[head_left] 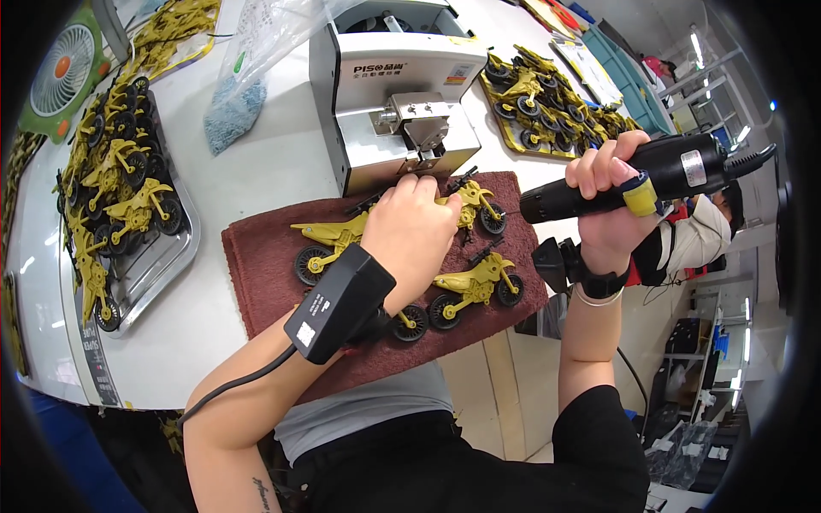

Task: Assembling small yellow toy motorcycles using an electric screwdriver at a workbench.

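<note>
My right hand is wrapped round a black electric screwdriver, held sideways above the cloth's right edge. A yellow finger wrap is on that hand. My left hand reaches over the toy motorcycles to the front foot of the white screw feeder. Its fingers are bent together, with the tips hidden, so what they pinch cannot be made out. Yellow toy motorcycles with black wheels lie on the brown cloth: one left of the hand, one beside its fingers, and one nearer me.
A metal tray piled with toy motorcycles stands at left, and another loaded tray at back right. A plastic bag of blue bits lies beside the feeder. A green fan stands far left. Another person is at right.
</note>
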Demonstrator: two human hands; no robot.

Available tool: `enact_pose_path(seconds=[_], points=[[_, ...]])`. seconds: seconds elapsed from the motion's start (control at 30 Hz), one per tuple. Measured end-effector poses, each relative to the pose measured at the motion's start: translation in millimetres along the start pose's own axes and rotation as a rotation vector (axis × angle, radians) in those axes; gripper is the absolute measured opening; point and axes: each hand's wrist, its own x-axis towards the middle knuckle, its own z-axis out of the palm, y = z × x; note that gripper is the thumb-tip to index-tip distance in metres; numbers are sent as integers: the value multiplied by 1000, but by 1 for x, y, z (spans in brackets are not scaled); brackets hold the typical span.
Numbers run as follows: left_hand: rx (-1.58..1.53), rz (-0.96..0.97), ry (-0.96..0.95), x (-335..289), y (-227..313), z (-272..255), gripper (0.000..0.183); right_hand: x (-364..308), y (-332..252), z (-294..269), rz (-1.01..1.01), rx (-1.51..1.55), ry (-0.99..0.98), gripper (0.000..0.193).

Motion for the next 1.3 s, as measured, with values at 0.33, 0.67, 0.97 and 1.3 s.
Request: enact_pose_path(seconds=[0.33, 0.67, 0.97, 1.3], points=[[8, 8, -12, 1, 0, -1, 25, -3, 16, -3, 26, 37, -11, 18], [66, 17, 22, 0, 3, 7, 27, -5, 21, -1, 4, 30, -39, 19], [134, 28, -14, 5, 15, 3, 31, 31, -51, 2, -126, 181, -171, 15], [97, -306, -50, 2, 95, 38, 64, 61, 2, 94, -35, 287, -83, 14]])
